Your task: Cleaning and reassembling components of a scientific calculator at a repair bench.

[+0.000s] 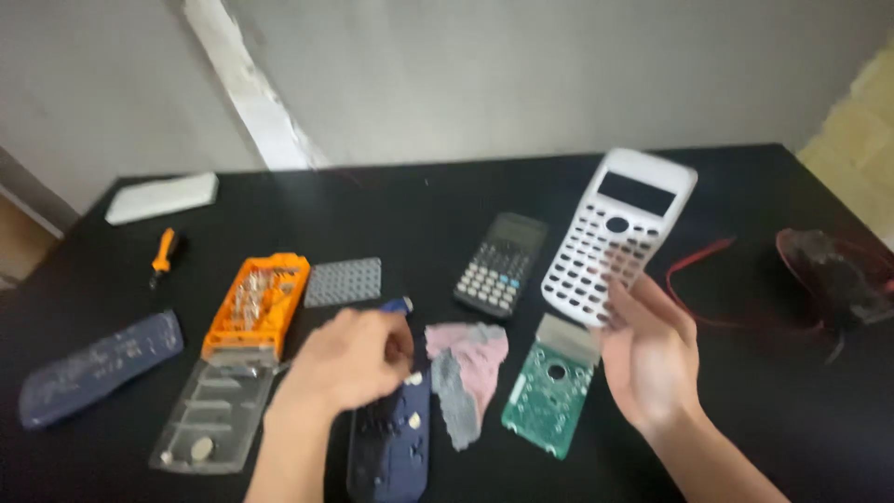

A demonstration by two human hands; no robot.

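Navy back shell (389, 445) at counter's near edge under left hand (349, 359), grip unclear; right hand (647, 349) loosely grips white faceplate (619, 237), better pinched by edges.

Single head view, looking steeply down, close over black table (419, 214)

orange bit case (257, 295) open, clear lid (207, 414) | grey keypad mat (343, 281) beside it | small orange screwdriver (164, 255) | dark calculator (500, 264) | green circuit board (548, 389) | black worktop (410, 210)
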